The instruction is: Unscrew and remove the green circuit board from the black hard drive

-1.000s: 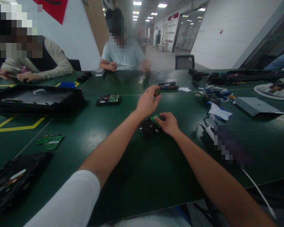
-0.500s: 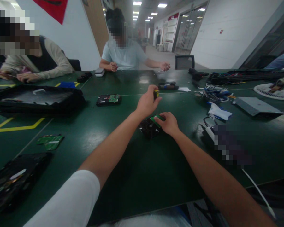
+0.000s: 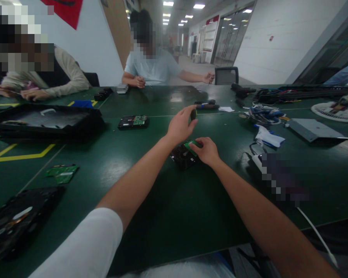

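Note:
Over the middle of the table, a black hard drive [image 3: 182, 156] lies flat, a green circuit board [image 3: 192, 147] on its upper face. My right hand [image 3: 206, 150] grips its right side, thumb on the board. Just above the drive, my left hand [image 3: 181, 125] is closed around the black-and-yellow handle of a screwdriver [image 3: 193, 114]. The fingers hide most of the tool, and its tip does not show. Another hard drive [image 3: 133, 121] rests farther off to the left, its board facing up.
Loose green circuit boards [image 3: 63, 173] and a larger black drive [image 3: 20, 220] lie at left, below a black tray [image 3: 46, 121]. Cables [image 3: 265, 114], a grey metal case [image 3: 316, 130] and a power strip [image 3: 259, 164] occupy the right. Two people sit across the table.
The screwdriver handle has turned slightly in my left hand, whose fingers have shifted round it. My right hand and the drive stay put. The person opposite has moved a hand rightward.

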Demonstrator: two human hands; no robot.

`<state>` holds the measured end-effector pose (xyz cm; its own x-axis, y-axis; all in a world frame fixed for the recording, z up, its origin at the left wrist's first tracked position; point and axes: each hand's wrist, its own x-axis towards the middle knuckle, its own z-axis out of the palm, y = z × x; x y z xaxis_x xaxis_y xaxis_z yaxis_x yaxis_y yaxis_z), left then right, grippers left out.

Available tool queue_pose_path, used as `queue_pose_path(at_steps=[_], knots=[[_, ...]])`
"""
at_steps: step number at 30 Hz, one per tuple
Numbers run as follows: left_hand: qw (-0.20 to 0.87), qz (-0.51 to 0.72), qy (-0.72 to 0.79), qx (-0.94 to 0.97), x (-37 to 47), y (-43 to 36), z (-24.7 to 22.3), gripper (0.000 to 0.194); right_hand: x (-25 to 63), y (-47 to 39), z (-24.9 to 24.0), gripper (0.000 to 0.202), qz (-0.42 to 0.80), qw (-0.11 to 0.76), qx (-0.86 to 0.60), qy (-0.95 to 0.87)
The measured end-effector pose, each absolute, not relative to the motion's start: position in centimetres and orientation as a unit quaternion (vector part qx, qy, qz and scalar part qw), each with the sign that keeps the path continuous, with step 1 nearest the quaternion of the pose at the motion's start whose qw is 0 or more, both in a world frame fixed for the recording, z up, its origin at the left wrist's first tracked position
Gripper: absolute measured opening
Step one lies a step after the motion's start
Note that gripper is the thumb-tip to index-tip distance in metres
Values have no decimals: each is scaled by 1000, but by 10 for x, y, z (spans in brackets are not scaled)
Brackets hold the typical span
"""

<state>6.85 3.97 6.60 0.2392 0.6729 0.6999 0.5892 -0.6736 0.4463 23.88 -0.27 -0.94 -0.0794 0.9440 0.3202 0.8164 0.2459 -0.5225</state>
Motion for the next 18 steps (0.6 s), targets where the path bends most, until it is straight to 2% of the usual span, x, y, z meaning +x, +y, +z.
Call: queue_pose_path(at_steps=[11, 18], knots=[[115, 493, 398, 765, 71, 41, 62, 47, 239, -2, -11, 38, 96, 301, -606, -730], [40, 481, 416, 771, 68, 39, 67, 42, 239, -1, -12, 37, 102, 306, -608, -725]])
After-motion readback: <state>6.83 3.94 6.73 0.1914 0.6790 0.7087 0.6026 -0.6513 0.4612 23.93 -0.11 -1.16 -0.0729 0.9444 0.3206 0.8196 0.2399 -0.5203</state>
